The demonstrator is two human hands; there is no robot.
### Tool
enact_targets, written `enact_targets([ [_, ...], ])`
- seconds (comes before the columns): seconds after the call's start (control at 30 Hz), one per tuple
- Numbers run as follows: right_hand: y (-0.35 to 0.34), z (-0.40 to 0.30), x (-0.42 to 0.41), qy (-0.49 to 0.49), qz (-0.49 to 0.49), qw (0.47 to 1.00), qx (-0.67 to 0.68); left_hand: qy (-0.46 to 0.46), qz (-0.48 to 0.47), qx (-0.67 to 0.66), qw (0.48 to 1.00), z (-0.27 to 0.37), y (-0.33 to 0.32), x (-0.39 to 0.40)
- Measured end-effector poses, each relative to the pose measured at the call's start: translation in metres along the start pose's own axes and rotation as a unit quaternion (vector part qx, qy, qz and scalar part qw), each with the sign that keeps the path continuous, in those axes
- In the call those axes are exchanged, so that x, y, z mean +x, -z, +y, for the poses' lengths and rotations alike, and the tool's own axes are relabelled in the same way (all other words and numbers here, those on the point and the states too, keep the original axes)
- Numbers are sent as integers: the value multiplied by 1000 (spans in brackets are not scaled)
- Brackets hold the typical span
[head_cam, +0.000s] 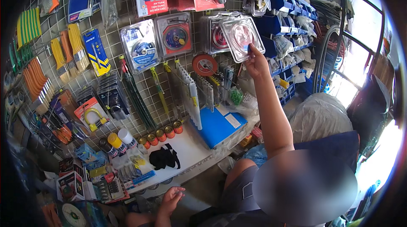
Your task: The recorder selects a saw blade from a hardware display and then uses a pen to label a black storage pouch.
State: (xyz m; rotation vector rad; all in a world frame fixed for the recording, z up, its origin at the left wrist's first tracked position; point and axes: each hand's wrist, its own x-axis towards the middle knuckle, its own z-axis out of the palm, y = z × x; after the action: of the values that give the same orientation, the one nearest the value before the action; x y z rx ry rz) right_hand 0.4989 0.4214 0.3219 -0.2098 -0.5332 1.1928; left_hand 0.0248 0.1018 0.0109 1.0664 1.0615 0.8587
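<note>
My right hand (257, 63) reaches up to the wire grid wall and grips the lower edge of a clear blister pack (243, 33). A round cutting disc sits inside this pack, which tilts in front of another disc pack with a red card (216, 37). I cannot tell whether its top is still on the hook. Low in front of me, my left hand (170, 200) is half curled, and no object shows in it. Further left on the grid hang a disc pack with a blue label (142, 47) and one with a red card (175, 36).
Below the grid, a white shelf (187, 160) holds a blue folder (216, 126), small red tins (160, 135), spray cans (117, 141) and black cloth (164, 157). Blue parts bins (281, 26) stand right of my arm. Paintbrushes (76, 40) hang left. A blurred patch covers the lower right.
</note>
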Motion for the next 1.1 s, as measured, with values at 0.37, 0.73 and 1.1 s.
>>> enact_targets([
  [0.37,-12,-55,-15,430,90,561,-702,-44,44,-44,997,1,7,-8],
  [0.73,-110,1,7,490,3,451,-746,-35,23,-9,999,-2,13,-3],
  [1.1,-94,50,73,355,-78,823,-437,5,22,20,1000,-11,17,0],
])
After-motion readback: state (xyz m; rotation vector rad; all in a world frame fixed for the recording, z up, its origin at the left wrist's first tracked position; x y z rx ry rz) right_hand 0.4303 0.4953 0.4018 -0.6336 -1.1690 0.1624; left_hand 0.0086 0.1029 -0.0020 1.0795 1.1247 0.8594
